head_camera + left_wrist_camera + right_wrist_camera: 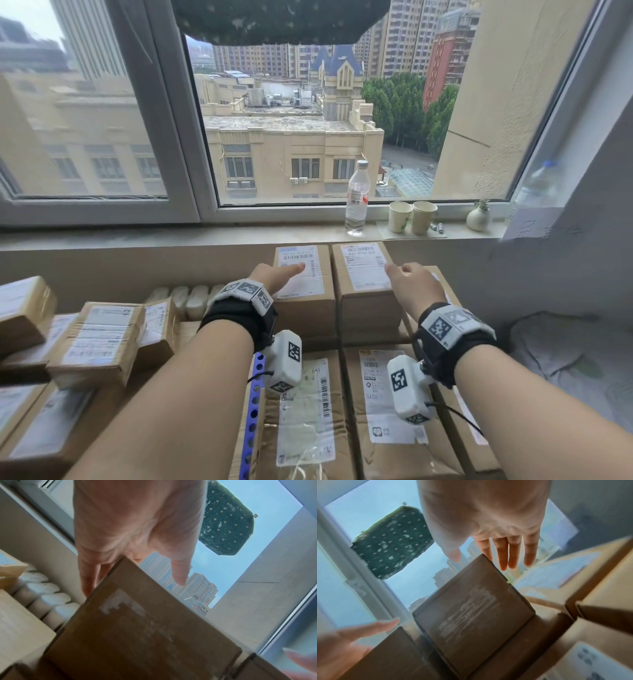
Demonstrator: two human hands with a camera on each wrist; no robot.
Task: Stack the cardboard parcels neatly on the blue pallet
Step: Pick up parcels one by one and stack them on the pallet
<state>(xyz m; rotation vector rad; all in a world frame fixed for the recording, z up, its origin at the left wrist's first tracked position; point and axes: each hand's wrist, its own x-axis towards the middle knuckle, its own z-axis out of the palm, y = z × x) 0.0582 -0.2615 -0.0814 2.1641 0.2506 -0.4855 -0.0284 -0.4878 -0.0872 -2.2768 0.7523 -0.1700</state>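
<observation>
- The left hand [274,275] lies flat, fingers straight, on the left top parcel [303,287], gripping nothing.
- The right hand [412,286] reaches with straight fingers over the right top parcel [364,284]; whether it touches is unclear.
- Both parcels sit side by side atop the stack; the blue pallet [254,404] edge shows below.

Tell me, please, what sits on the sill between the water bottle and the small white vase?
Two paper cups stand side by side between the water bottle and the white vase, in the head view.
</observation>
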